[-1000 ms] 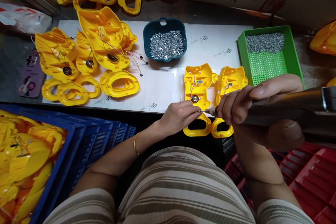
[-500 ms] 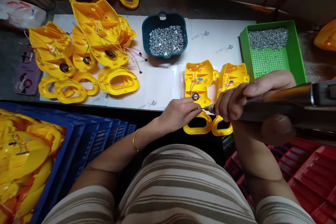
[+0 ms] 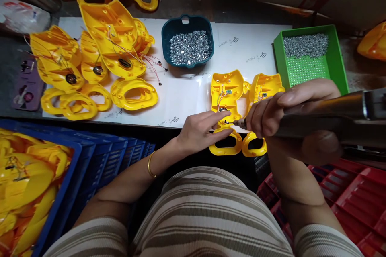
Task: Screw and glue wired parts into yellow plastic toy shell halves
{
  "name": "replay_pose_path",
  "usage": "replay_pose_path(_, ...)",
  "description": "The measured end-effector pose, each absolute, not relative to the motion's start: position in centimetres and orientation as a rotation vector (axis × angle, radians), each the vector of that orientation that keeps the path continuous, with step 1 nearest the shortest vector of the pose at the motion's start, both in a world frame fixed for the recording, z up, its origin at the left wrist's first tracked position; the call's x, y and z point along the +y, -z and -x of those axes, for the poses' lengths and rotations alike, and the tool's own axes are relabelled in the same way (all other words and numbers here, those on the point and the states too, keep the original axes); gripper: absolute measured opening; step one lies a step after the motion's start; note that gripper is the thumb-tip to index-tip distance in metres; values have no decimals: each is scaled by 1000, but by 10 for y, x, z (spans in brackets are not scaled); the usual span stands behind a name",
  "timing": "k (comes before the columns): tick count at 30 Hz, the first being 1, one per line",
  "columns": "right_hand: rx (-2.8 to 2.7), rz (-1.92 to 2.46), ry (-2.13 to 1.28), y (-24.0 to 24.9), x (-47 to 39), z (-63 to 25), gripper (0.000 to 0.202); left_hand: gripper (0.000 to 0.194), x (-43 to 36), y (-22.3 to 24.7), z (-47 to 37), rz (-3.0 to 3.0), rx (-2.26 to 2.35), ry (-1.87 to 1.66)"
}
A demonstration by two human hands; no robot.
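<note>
I had my right hand [image 3: 268, 114] clamped round the driver [image 3: 322, 116] right of the shell [image 3: 233, 82], left hand [image 3: 197, 130] fingertips parted around the bit-tip screw [image 3: 226, 122] over its near edge; probably loaded, next move called for lining up.

Left of the basket [image 3: 335, 54] stands the bowl [image 3: 197, 23], with two casings [image 3: 230, 102] before them.
</note>
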State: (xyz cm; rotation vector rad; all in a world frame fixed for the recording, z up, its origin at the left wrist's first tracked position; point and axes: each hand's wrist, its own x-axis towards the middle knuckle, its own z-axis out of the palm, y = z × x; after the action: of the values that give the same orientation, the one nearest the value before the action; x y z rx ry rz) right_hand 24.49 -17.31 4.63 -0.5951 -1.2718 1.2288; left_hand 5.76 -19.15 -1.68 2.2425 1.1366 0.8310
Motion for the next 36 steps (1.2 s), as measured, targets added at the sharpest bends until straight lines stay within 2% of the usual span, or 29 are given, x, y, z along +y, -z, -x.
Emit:
replay_pose_path(2, -1269, 569, -1189, -44, -170, -245, 24, 44, -195, 21, -57, -2236, 1297, -927)
replay_pose_path(6, -1284, 535, -1160, -33, -162, -240, 24, 86, -203, 34, -61, -2203, 1514, -827)
replay_pose_path(9, -1290, 470, -1155, -22, -154, -233, 24, 98, -208, 44, -66, -2123, 1564, -691)
replay_pose_path(11, -1302, 481, -1140, -14, -149, -227, 24, 99, -210, 46, -69, -2080, 1577, -655)
replay_pose_path(16, -1337, 660, -1210, 6, -142, -220, 42, 97, -211, 45, -72, -2061, 1585, -643)
replay_pose_path(24, -1376, 741, -1234, 26, -143, -228, 45, 96, -211, 49, -70, -2040, 1595, -663)
replay_pose_path(27, -1387, 721, -1230, 21, -144, -224, 42, 89, -212, 49, -71, -2028, 1606, -692)
replay_pose_path(32, -1361, 472, -1278, 7, -138, -219, 24, 78, -213, 49, -75, -2009, 1600, -787)
replay_pose_path(36, -1449, 371, -1419, 0, -134, -220, 30, 77, -215, 51, -77, -1981, 1598, -818)
